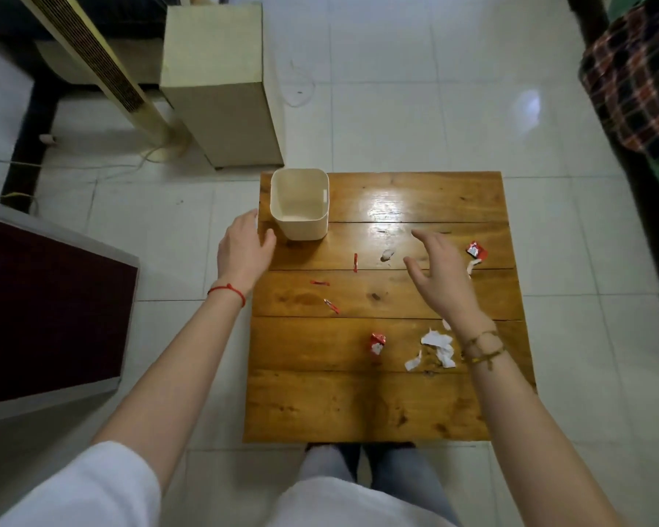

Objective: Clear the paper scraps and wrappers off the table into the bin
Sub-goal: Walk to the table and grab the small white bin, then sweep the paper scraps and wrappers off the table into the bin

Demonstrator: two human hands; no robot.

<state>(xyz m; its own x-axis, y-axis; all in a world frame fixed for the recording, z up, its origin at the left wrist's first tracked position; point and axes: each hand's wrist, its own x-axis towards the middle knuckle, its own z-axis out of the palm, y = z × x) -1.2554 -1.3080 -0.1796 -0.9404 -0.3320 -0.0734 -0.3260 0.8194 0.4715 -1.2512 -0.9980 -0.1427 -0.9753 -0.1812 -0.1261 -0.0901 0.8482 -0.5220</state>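
Bin (299, 207): a cream, square-mouthed container is set upright on the far left corner of the table; nothing can be made out inside it.
Table (358, 405): a low square top of glossy wooden planks is seen from above, standing on a pale tiled floor (396, 108).
White paper scraps (434, 346): a cluster of torn pieces is spread on the near right part of the table, just beside the right wrist.
Small crumpled scrap (387, 254): a pale bit is laid near the table's middle, just left of the right hand.
Red wrapper, near (377, 343): a crumpled red and white wrapper is placed left of the white scraps.
Red wrapper, far right (477, 250): a second crumpled wrapper is found by the right edge, with a white shred just below it, partly hidden by the hand.
Red strips: three thin pieces are scattered left of centre, one upright (355, 263), one flat (319, 283), one slanted (331, 306).
Left hand (244, 249): held open and empty at the table's left edge, fingers just beside the bin; contact cannot be told. A red thread (227, 290) is worn on the wrist.
Right hand (440, 268): held above the table's right half, fingers spread and slightly blurred, nothing gripped. Thin bracelets (482, 348) are worn on the wrist.
Surroundings: a beige box (221, 89) is stood on the floor beyond the bin, and a plaid cloth (632, 78) is seen at the far right.
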